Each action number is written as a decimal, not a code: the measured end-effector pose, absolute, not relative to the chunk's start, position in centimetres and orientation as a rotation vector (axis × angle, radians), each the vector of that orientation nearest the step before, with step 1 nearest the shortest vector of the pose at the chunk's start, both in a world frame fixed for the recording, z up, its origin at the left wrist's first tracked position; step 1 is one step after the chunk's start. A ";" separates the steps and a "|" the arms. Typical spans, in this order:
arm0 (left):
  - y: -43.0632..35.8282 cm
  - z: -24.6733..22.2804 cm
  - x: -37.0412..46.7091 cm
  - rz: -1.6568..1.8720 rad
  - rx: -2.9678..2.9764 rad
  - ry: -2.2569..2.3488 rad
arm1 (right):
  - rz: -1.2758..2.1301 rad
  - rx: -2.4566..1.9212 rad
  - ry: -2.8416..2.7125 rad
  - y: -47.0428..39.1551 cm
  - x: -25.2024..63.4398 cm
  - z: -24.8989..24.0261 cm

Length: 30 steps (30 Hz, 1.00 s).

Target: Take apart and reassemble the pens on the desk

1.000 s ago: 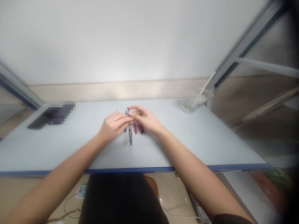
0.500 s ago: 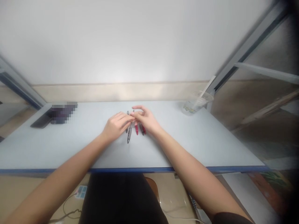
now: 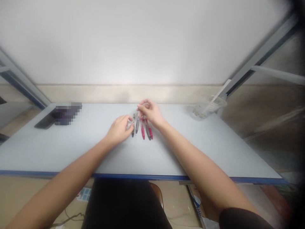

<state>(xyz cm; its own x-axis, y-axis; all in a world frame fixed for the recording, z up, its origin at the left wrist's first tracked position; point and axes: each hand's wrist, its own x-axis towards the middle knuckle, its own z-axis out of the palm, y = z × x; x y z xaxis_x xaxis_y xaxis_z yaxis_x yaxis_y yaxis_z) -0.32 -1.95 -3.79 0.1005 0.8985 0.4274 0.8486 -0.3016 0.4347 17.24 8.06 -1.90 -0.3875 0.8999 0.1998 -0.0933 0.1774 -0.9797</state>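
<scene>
My right hand (image 3: 152, 113) pinches the upper end of a grey pen (image 3: 137, 124) between thumb and fingertips; the pen's tip points down toward me. To its left, my left hand (image 3: 121, 127) rests low over the table with thumb and fingers curved and apart. A dark pen (image 3: 132, 134) lies beside its thumb; whether they touch, I cannot tell. Below my right hand are a red pen (image 3: 143, 132), another dark grey pen (image 3: 148, 133) and a second red pen (image 3: 151, 133), roughly side by side. My right hand partly hides their far ends.
The light table (image 3: 78, 152) has a blue front edge and a wall behind it. A dark phone-like slab (image 3: 44, 122) and a blurred-out dark item (image 3: 66, 116) lie at left. At the back right stands a clear plastic cup (image 3: 205, 109) with a white straw (image 3: 222, 90).
My hands were together over the pens and have parted. My right hand has moved slightly up with the grey pen; my left hand has let go of it and uncovered the dark pen.
</scene>
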 end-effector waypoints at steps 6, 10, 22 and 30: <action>-2.2 -3.3 0.5 0.664 2.129 2.005 | 1.364 -0.800 -1.511 8.5 18.0 -3.2; -2.4 -2.8 0.8 0.592 2.100 2.052 | 1.370 -0.803 -1.499 8.6 18.6 -3.4; -1.9 -2.7 -0.6 0.781 1.752 1.916 | 1.468 -0.698 -1.565 7.7 19.0 -2.5; -0.9 -3.0 -1.6 1.002 1.611 1.856 | 1.500 -0.736 -1.448 8.2 18.2 -3.5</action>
<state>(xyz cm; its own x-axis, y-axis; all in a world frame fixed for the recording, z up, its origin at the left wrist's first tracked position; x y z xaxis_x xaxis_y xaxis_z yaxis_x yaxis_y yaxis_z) -1.58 -0.88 -3.04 -0.1896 0.9764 0.1038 0.6225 0.0378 0.7817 18.24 8.21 -3.52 -0.4204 0.8924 0.1640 -0.1957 0.0873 -0.9768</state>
